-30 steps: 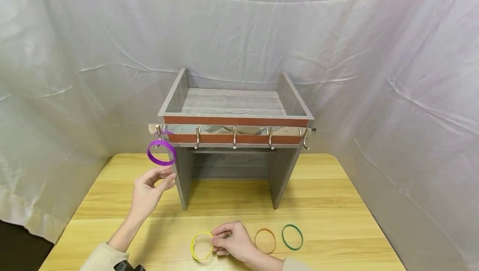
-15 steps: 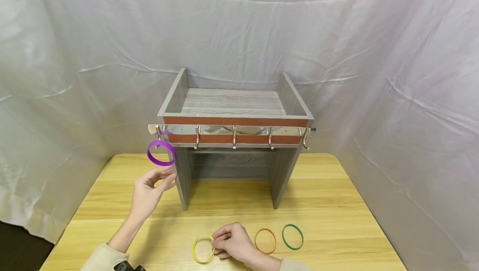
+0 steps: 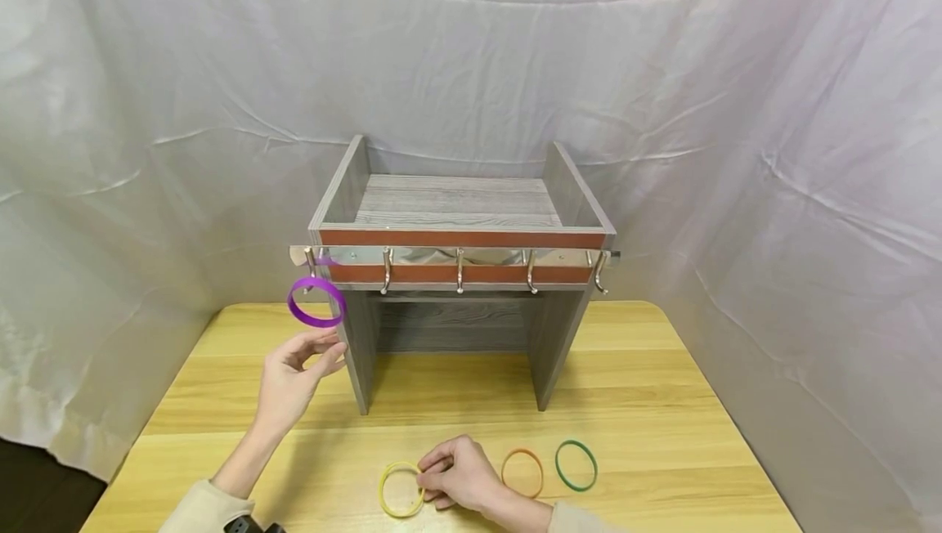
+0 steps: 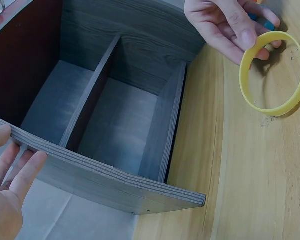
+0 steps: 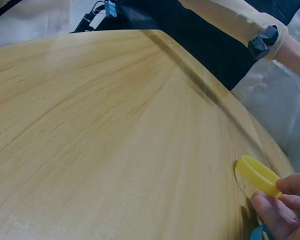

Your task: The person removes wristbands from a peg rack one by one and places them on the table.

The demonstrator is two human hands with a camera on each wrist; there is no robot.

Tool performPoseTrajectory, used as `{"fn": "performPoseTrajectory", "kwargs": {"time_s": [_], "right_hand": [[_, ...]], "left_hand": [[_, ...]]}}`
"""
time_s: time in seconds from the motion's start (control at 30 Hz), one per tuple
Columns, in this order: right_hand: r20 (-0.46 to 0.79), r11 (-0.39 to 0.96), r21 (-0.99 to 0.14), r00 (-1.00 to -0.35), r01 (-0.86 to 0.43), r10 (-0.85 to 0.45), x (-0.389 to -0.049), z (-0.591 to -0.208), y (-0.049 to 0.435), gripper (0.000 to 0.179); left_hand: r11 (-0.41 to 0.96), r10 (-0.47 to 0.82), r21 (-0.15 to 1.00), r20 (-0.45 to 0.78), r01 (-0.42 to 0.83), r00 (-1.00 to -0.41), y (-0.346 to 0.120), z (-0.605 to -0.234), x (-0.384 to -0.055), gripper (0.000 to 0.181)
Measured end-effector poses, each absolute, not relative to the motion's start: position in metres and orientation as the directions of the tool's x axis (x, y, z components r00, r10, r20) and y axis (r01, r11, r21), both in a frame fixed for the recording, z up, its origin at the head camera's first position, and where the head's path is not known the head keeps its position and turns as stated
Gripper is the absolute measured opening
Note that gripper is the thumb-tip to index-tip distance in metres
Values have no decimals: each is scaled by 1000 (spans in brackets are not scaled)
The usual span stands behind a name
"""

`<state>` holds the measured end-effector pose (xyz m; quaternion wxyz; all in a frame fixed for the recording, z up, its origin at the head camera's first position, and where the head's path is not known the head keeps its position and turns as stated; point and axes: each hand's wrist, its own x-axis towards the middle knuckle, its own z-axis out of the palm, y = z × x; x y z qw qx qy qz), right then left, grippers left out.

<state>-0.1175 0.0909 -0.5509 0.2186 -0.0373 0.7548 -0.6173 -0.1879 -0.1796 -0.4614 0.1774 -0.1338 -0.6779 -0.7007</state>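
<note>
My right hand (image 3: 462,476) pinches a yellow wristband (image 3: 384,494) between thumb and fingers, low over the front of the table. In the left wrist view, the yellow band (image 4: 245,82) is tilted, its far rim close to the wood. My left hand (image 3: 289,382) holds the front edge of the grey shelf unit's left side panel (image 3: 356,369), thumb at the edge and fingers along the outer face. Just above that hand, a purple wristband (image 3: 316,321) hangs from the leftmost hook (image 3: 310,262) of the metal rail.
An orange wristband (image 3: 540,476) and a green wristband (image 3: 594,468) lie on the table (image 3: 648,402) right of my right hand. The hook rail (image 3: 493,256) runs across the shelf front, with several bare hooks. Pale cloth (image 3: 471,67) surrounds the table at back and sides.
The yellow wristband has shifted slightly right and down with my right hand. My left hand stays in place, and the purple wristband hangs as before.
</note>
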Motion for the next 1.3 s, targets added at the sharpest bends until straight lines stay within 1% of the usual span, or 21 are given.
{"fn": "performPoseTrajectory", "kwargs": {"time_s": [0.17,0.43,0.6,0.8,0.97,1.1,1.2,1.3], "right_hand": [[-282,244,-947,-901,207,-331,-118,-550,91,11],[-263,270,-947,-903,175,-339,-120,-553,92,12],[-211,284,-952,-917,114,-338,-120,-551,95,10],[-96,264,-964,-942,8,-321,-123,-541,108,18],[1,263,-962,-969,-68,-246,-127,-528,124,28],[95,209,-970,-985,-124,-146,-132,-516,141,27],[199,154,-967,-978,-205,-57,-136,-505,156,25],[294,103,-952,-955,-289,42,-138,-495,172,25]], "left_hand": [[-4,-76,906,422,424,-903,-180,-462,-189,22],[-19,-72,910,412,415,-908,-180,-462,-188,23],[-26,-72,907,418,421,-905,-179,-462,-187,22],[-35,-74,902,426,430,-902,-180,-462,-189,22],[-42,-71,896,438,441,-896,-181,-462,-189,22],[-46,-69,893,444,447,-894,-180,-461,-189,22],[-54,-61,890,450,453,-891,-180,-462,-189,22],[-64,-56,887,454,457,-889,-180,-462,-189,21]]}}
